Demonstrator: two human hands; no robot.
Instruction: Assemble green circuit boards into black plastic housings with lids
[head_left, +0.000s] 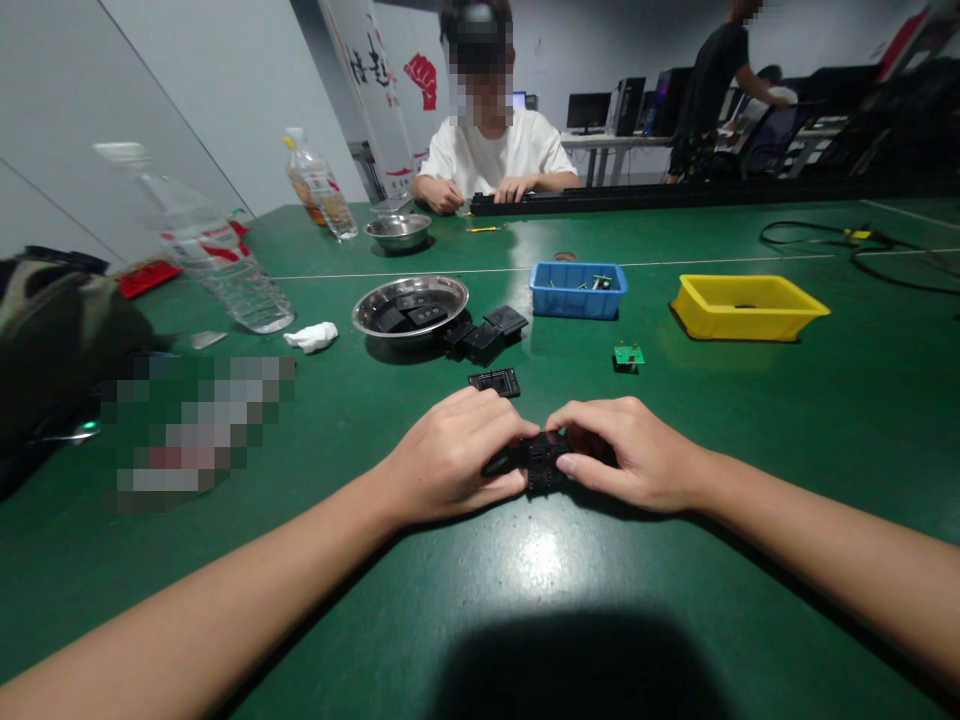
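Note:
Between my two hands, low over the green table [360, 620], is a small black plastic housing [546, 466]. My left hand [465, 450] pinches its left side with thumb and fingers. From the right, my right hand [634, 455] grips it, the thumb lying on its face. Fingers cover parts of both its sides. Just beyond my left hand lies a flat black plastic part [496, 381]. Farther out, several black housings [487, 335] sit beside a steel bowl [360, 318] holding more black parts. A small green circuit board [628, 355] stands on the table beyond my right hand.
A blue bin [575, 305] holds small boards; a yellow bin [739, 322] stands to its right. At left are a water bottle [217, 255], a second bottle [319, 185] and a crumpled tissue [311, 337]. A person in a white shirt [491, 155] sits opposite, behind another steel bowl [397, 233].

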